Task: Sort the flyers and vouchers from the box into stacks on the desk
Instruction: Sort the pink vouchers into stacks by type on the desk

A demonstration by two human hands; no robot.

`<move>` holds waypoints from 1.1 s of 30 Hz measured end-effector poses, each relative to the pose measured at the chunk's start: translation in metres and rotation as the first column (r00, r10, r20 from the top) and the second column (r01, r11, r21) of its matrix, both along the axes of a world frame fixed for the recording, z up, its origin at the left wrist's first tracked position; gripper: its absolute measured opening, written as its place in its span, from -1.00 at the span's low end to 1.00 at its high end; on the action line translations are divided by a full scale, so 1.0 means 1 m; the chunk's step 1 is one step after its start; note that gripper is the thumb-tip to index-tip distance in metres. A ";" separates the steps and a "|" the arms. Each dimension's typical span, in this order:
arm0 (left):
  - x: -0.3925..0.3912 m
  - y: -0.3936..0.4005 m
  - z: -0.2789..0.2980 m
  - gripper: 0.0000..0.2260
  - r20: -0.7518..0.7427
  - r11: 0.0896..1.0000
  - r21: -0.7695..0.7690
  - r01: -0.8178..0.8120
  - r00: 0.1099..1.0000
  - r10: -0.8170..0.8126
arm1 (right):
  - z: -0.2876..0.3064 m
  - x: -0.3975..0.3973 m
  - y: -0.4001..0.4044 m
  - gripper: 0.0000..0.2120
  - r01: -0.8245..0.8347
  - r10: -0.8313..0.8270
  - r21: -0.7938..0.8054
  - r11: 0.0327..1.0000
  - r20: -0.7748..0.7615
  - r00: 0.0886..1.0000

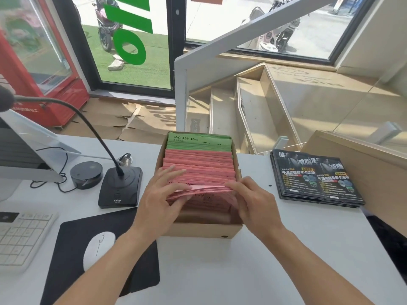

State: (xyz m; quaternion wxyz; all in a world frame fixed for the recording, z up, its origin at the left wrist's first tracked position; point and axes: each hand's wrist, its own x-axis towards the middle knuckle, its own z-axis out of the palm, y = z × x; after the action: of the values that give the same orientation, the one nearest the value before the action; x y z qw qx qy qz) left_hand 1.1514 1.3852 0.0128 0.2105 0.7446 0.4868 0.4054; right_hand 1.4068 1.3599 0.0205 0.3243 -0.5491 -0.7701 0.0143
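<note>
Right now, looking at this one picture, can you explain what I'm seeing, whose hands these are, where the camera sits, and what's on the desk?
There is no machine here. A person wears a camera on the head, so this single picture looks forward and down at their own two bare hands. The left hand and the right hand together grip a bundle of pink vouchers at the near end of a cardboard box. More pink vouchers fill the box, with green vouchers at the far end. To the right of the box, on the white desk, lie two stacks of dark flyers. To the left are a desk microphone, a round black device, a white mouse on a black mat, and a keyboard.
</note>
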 end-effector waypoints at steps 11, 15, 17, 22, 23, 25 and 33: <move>0.137 -0.057 0.031 -0.86 0.509 0.870 -0.414 0.269 0.860 -0.023 | 0.040 0.124 -0.063 -0.66 0.098 -0.352 -0.430 0.897 -0.564 0.747; 0.198 -0.068 -0.007 -0.81 0.389 0.900 -0.405 0.160 0.921 0.012 | 0.014 0.184 -0.083 -0.63 0.154 -0.414 -0.487 0.859 -0.487 0.769; 0.219 -0.073 -0.018 -0.81 0.354 0.921 -0.371 0.115 0.935 0.027 | -0.001 0.203 -0.088 -0.60 0.159 -0.411 -0.484 0.860 -0.473 0.780; 0.246 -0.084 -0.039 -0.82 0.384 0.859 -0.493 0.140 0.921 0.071 | -0.024 0.239 -0.093 -0.67 0.095 -0.390 -0.520 0.849 -0.494 0.777; 0.249 -0.087 -0.044 -0.81 0.393 0.842 -0.522 0.137 0.915 0.095 | -0.028 0.244 -0.093 -0.68 0.078 -0.379 -0.532 0.843 -0.484 0.789; 0.253 -0.095 -0.053 -0.78 0.391 0.820 -0.561 0.116 0.910 0.138 | -0.037 0.251 -0.096 -0.68 0.029 -0.356 -0.563 0.826 -0.482 0.801; 0.256 -0.116 -0.070 -0.74 0.331 0.784 -0.618 -0.053 0.887 0.321 | -0.069 0.254 -0.109 -0.73 -0.032 -0.429 -0.662 0.749 -0.521 0.738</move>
State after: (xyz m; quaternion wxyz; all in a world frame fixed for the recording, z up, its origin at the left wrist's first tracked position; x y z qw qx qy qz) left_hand 1.4073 1.2689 -0.0568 0.4894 0.4827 0.6050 0.4018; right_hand 1.6606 1.2510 -0.0490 0.3640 -0.6692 -0.4908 0.4228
